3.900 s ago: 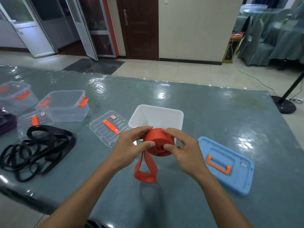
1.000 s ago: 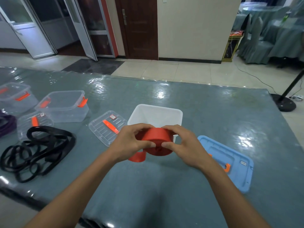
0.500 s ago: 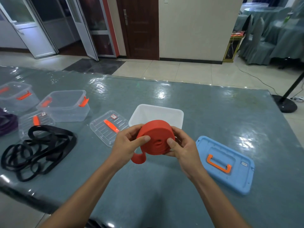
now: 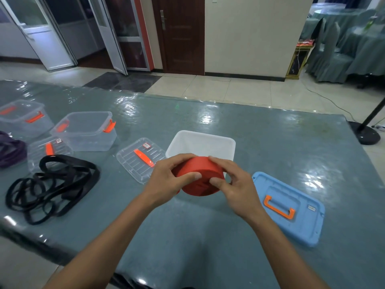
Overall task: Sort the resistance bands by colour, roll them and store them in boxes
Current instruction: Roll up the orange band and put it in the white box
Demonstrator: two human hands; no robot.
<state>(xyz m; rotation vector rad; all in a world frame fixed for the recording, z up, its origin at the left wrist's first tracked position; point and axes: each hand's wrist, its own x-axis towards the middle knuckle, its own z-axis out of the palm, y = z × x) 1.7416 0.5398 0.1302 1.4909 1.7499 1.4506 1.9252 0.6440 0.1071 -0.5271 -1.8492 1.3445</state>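
You hold the rolled red band (image 4: 200, 174) in both hands above the middle of the desk (image 4: 270, 147), just in front of the open white box (image 4: 220, 142). Your left hand (image 4: 166, 180) curls its fingers (image 4: 190, 176) round the roll's left side, thumb pressed on the near face. Your right hand (image 4: 237, 188) pinches the right side, thumb on the face and the other fingers over the top rim. The blue lid (image 4: 302, 226) with its orange handle lies flat toward the desk's near right corner. A clear lid (image 4: 135, 163) lies just left of the white box. A heap of black bands (image 4: 52, 184) sits by the near left edge, with clear boxes (image 4: 83, 130) and a purple band (image 4: 10, 153) beyond it.
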